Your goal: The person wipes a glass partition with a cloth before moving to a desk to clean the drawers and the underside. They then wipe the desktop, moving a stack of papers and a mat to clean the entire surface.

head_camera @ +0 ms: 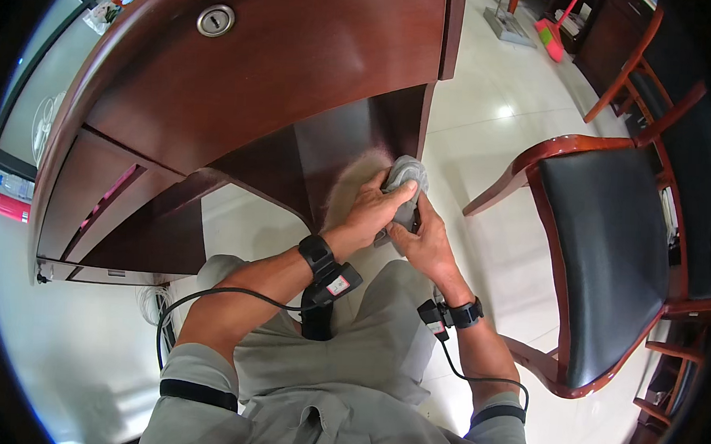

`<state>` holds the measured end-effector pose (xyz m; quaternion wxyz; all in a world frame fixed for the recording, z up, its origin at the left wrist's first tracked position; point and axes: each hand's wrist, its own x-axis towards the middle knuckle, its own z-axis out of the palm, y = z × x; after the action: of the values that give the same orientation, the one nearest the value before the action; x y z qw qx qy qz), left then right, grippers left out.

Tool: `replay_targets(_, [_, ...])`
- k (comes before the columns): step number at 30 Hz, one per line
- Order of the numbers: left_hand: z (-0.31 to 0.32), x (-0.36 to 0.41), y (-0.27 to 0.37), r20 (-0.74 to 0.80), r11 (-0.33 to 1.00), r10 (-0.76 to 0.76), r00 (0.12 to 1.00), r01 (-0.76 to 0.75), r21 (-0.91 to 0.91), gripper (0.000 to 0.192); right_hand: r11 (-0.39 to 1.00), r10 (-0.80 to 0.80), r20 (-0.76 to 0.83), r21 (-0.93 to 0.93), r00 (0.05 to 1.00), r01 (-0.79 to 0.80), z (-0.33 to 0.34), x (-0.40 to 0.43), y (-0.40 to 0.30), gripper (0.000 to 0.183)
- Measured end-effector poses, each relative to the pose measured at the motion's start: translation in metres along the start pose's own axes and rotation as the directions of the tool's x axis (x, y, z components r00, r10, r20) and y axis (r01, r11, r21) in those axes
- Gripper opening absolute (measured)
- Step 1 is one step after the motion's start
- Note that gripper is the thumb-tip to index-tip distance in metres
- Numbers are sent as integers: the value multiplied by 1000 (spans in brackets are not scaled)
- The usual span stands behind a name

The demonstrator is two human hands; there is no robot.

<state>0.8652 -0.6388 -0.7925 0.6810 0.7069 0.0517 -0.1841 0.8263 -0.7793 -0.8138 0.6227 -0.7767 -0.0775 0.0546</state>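
A folded, crumpled grey cloth point(409, 166) is bunched between my two hands, just in front of the dark reddish-brown wooden desk point(315, 47). My left hand point(372, 209) grips it from the left, with the thumb pressed across its top. My right hand point(424, 238) holds its lower right part, and the fingers behind it are partly hidden. Beyond the hands is the desk's open lower compartment point(347, 132), with a dull, lighter patch on its inner panel. A round metal lock point(216, 20) is set in the panel above.
A wooden armchair with a black seat point(603, 262) stands close on my right. Farther back on the tiled floor point(485, 108) are a red broom point(551, 39) and a grey dustpan point(510, 27). To the left lie a pink-red cylinder point(12, 207) and coiled white cables point(152, 304).
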Motion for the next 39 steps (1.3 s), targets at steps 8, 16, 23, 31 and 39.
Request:
replay_targets(8, [-24, 50, -27, -294, 920, -166, 941, 40, -389, 40, 999, 37, 12, 30, 999, -37, 12, 4, 15, 57])
replay_targets(16, [-50, 150, 24, -338, 693, 38, 940, -269, -669, 49, 962, 5, -209, 267, 978, 52, -13, 12, -10, 35])
replay_targets(23, [16, 133, 30, -434, 825, 536, 724, -558, 87, 82, 987, -155, -430, -106, 889, 121, -55, 29, -24, 46])
replay_targets(31, [9, 168, -112, -230, 991, 5, 973, -36, -128, 66, 900, -435, -473, -255, 766, 354, -44, 78, -74, 51])
replay_targets(39, [-24, 245, -81, -7, 835, 84, 996, -74, -545, 34, 775, -578, -398, -542, 712, 326, -40, 106, -84, 20])
